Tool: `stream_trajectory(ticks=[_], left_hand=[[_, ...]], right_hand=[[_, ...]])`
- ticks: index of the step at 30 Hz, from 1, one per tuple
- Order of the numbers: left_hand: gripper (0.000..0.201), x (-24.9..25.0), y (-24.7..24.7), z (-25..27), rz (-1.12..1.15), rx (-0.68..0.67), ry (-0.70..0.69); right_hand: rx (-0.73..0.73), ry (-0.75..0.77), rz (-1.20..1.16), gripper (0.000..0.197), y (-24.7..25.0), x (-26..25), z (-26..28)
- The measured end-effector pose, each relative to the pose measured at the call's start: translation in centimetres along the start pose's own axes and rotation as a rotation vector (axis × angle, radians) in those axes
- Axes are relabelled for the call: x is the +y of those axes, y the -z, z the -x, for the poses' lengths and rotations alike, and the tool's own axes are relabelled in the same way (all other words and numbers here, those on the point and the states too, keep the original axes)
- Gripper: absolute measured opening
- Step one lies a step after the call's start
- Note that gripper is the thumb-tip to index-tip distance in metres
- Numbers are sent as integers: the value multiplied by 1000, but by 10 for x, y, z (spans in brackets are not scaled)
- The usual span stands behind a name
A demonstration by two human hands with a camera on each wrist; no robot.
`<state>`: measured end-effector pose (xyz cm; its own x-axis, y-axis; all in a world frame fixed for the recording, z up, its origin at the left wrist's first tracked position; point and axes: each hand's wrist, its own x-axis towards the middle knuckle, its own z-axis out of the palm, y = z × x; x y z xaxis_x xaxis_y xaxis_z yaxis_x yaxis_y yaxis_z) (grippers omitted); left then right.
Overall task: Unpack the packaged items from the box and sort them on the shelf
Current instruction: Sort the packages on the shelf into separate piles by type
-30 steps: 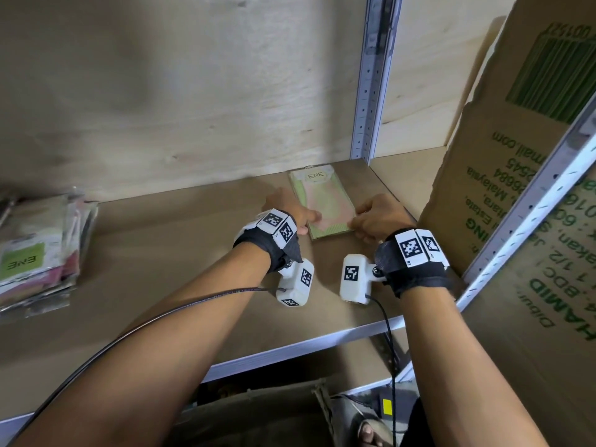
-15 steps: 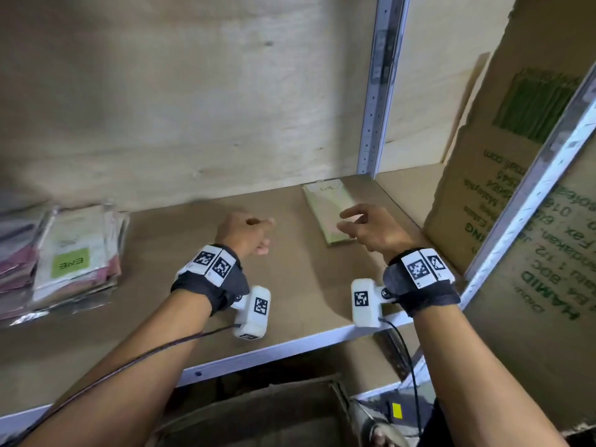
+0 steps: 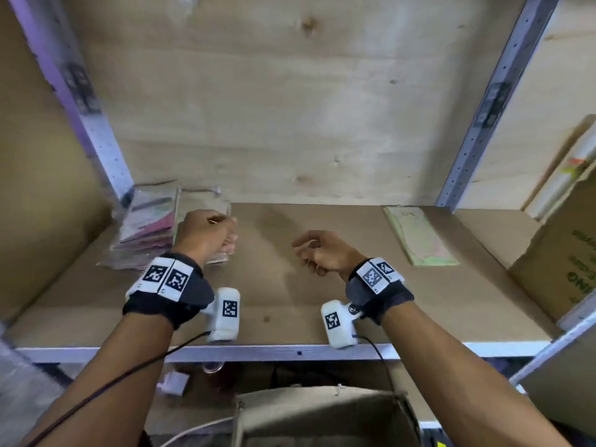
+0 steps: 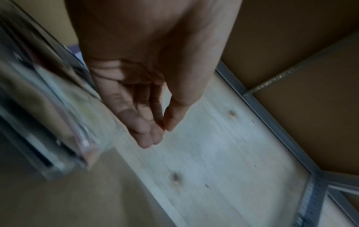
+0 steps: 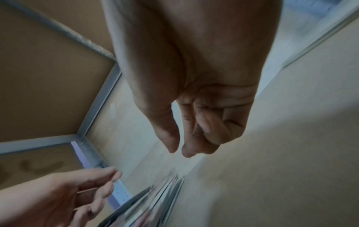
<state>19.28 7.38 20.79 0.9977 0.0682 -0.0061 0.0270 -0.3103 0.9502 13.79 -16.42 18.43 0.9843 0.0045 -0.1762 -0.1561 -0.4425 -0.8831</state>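
A stack of clear-wrapped packets (image 3: pixel 148 230) lies at the shelf's back left. My left hand (image 3: pixel 209 233) hovers at the stack's right edge with relaxed, nearly straight fingers (image 4: pixel 147 132) and holds nothing; the blurred stack (image 4: pixel 48 110) sits just beside the palm. My right hand (image 3: pixel 317 253) floats above the middle of the shelf board (image 3: pixel 290 301), its fingers (image 5: pixel 205 133) loosely curled and empty. A flat green packet (image 3: pixel 419 237) lies alone at the back right of the shelf, apart from both hands. In the right wrist view the left hand (image 5: pixel 83 190) shows beside the stack (image 5: pixel 155 199).
A large printed cardboard box (image 3: pixel 561 262) stands on the shelf's right end. Metal uprights (image 3: pixel 477 124) frame the bay against a plywood back wall (image 3: pixel 290 108). Below the shelf's front rail (image 3: pixel 290 351) an open cardboard box (image 3: pixel 322 411) sits.
Both hands have let go of the green packet and moved left along the shelf. The left hand now reaches the stack of packets; the view has swung left with them.
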Motion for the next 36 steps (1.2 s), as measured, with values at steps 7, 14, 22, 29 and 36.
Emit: stream_trajectory(ticks=[7,14,22,29,36], left_hand=[[21,-17,82,-17,109,92,77],[26,-27,98,-20,115,98,101],[29,-24,83,-19,120,101,56],[23,-17,52,-15,-21,-39,-110],[52,2,6,-2,-309,-206,-296]], right_hand=[[-46,-27,-81,16,-83,-51,-69],[47,31,139,39,-134,-73,-104],[33,0,208,32,-112,-61,-90],[-22,-33,-315,29,-65,-46,-42],[131,82,-582,25,-2,-49,13]])
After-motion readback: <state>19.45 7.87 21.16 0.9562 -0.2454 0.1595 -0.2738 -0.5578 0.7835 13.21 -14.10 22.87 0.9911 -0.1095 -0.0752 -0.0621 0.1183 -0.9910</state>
